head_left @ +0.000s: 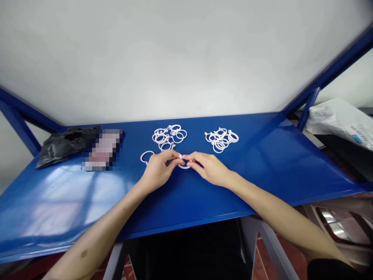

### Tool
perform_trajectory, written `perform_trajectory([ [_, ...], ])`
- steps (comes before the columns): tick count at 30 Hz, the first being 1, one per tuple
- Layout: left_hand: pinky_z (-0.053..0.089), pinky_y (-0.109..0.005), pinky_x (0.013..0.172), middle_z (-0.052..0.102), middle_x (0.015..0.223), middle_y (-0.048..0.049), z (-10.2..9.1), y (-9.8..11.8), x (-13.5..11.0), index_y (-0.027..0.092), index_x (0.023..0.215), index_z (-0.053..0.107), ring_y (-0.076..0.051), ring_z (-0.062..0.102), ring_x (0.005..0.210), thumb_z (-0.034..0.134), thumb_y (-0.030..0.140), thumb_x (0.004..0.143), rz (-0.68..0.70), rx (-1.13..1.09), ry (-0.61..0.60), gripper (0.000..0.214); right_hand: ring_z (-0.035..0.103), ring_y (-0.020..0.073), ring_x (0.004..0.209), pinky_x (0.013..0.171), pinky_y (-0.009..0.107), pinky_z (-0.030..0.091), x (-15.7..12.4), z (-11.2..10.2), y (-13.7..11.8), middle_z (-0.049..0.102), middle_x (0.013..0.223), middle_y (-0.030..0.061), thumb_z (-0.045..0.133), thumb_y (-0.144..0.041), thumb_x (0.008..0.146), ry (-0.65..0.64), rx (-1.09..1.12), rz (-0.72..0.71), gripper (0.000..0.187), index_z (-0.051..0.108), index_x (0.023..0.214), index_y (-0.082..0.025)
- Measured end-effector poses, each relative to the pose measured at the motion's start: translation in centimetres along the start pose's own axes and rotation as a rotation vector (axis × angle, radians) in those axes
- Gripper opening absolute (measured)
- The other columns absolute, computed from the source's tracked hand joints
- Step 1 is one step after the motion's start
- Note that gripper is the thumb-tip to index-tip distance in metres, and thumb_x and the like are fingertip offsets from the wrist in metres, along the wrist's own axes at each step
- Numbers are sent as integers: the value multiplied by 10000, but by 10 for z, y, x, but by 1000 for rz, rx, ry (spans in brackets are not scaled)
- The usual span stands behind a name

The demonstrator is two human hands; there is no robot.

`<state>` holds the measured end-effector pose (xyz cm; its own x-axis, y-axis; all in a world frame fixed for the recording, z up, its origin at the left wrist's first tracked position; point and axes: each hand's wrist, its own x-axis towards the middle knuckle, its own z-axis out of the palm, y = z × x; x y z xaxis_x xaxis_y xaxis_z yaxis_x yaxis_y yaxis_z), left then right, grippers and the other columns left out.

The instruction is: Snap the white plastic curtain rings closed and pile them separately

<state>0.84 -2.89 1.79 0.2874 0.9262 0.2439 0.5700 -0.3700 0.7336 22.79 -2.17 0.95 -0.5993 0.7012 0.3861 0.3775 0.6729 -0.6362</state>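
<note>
Between my two hands, over the middle of the blue table, is a white curtain ring [184,167]; only its lower curve and a small white bit at the top show past the fingers. My left hand [159,169] pinches its left side, thumb and forefinger closed. From the right, my right hand [210,168] pinches the same ring, its fingertips almost meeting the left ones. A loose white ring [147,156] lies just beyond my left hand, partly covered by it. Behind the hands lies a pile of white rings [166,137], and another pile of rings [221,139] sits to its right.
On the left of the blue table [186,212] lie a crumpled black plastic bag [62,146] and a pixelated flat object [102,151]. A white plastic package [340,120] rests beyond the right frame bar. A pale wall [180,58] stands behind the table.
</note>
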Motion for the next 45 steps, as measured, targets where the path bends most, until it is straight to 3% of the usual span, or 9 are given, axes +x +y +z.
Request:
perform_trajectory([
  [3,506,-300,763,763,980,-35,-16,-9,7,235,1048,728,-192,670,875,606,383,958,115,217,51,211,705,212,1064,909,366,561,7,-9,8,722,1198,79,459,-245,1039,127,-146,46,262,591,1266,-234],
  [9,485,-410,845,698,1012,-91,-28,-40,13,207,1063,732,-258,554,930,650,369,931,252,613,70,224,682,217,691,651,341,516,7,-57,47,734,879,83,486,-286,986,409,-416,449,283,523,1229,-145],
  [15,472,-419,841,680,969,-95,-16,-40,15,203,871,728,-252,553,911,599,269,942,254,588,39,161,632,304,953,764,428,526,1,-78,69,678,1023,160,496,-260,947,450,-749,491,216,630,1080,-156],
  [20,462,-324,723,702,856,-37,-20,-19,11,211,870,666,-194,574,802,583,339,939,25,263,150,167,584,325,1071,895,503,527,4,-61,51,621,1129,168,533,-304,966,470,-714,333,252,648,1140,-163],
  [25,472,-264,621,698,768,-16,-15,-3,9,190,827,616,-126,596,647,620,446,901,-294,-331,161,267,646,234,987,897,433,560,6,-25,14,647,1119,103,546,-323,1002,181,-321,98,237,596,1202,-204],
  [31,541,-293,588,654,616,37,8,5,7,214,921,496,-145,638,544,713,450,805,-403,-676,87,341,677,202,897,769,374,593,2,10,-5,660,1103,82,699,-398,912,49,-67,40,412,512,1232,-217],
  [35,581,-324,674,700,694,16,15,8,4,220,947,491,-171,708,657,685,466,825,-400,-684,9,336,683,167,791,706,321,582,0,18,-1,681,974,31,656,-328,935,62,31,66,267,505,1136,-238],
  [39,580,-348,747,731,794,-18,12,10,1,211,968,544,-176,717,728,619,436,894,-296,-518,-4,249,677,138,736,675,285,573,1,17,4,692,965,25,587,-271,957,101,98,104,214,503,1150,-237],
  [45,491,-382,824,696,965,-54,12,3,-4,209,942,632,-230,604,934,661,340,909,170,336,63,138,673,143,752,724,296,587,4,5,6,687,892,10,545,-286,981,227,65,135,277,557,1253,-235],
])
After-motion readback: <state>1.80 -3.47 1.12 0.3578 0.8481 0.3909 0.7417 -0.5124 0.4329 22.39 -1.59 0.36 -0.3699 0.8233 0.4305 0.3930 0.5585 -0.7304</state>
